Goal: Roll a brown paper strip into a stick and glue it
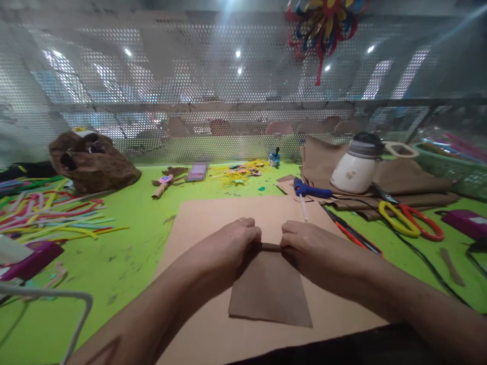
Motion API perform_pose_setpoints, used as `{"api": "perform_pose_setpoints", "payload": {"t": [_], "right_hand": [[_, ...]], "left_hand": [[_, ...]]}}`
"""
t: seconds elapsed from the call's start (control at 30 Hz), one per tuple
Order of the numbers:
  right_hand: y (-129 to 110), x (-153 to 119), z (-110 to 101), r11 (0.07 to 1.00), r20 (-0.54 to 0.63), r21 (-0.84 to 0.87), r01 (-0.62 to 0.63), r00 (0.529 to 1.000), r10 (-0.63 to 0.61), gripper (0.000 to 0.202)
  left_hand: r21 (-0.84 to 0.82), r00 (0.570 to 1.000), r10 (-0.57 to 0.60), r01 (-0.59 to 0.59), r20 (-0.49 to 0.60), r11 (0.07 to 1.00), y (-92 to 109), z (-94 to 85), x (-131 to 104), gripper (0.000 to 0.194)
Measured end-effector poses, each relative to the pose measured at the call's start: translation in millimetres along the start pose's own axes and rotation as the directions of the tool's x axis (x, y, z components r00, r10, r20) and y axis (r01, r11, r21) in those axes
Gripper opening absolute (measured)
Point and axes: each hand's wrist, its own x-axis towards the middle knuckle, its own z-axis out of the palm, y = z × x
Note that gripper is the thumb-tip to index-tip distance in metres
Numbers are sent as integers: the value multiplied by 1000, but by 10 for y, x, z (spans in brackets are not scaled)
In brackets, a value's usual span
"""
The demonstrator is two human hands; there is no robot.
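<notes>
A piece of brown paper [271, 291] lies on a large tan sheet [198, 329], its far edge rolled or folded into a narrow strip. My left hand [232, 246] pinches the left end of that strip, fingers curled. At the right end, my right hand [310, 248] grips the same strip between thumb and fingers. A short stretch of the strip shows between the two hands. The near part of the paper lies loose toward me, flared at the bottom.
Beyond the sheet are a blue glue gun [314, 191], yellow scraps [243, 173] and a white jar [353, 170]. Scissors [411, 220] and red-handled pliers [352, 233] lie right. Pipe cleaners [57, 213] and a brown paper bag [93, 165] are left on the green table [125, 258].
</notes>
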Motion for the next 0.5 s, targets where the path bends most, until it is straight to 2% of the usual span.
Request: {"api": "perform_pose_setpoints", "payload": {"t": [0.23,0.5], "right_hand": [[3,-40,-22,999,62,-54,-2,998,6,17],[-19,-68,-50,983,62,-183,29,998,-18,14]], "left_hand": [[-9,999,-19,19,38,1000,22,-43,-7,6],[51,999,25,-26,21,998,76,-92,2,6]]}}
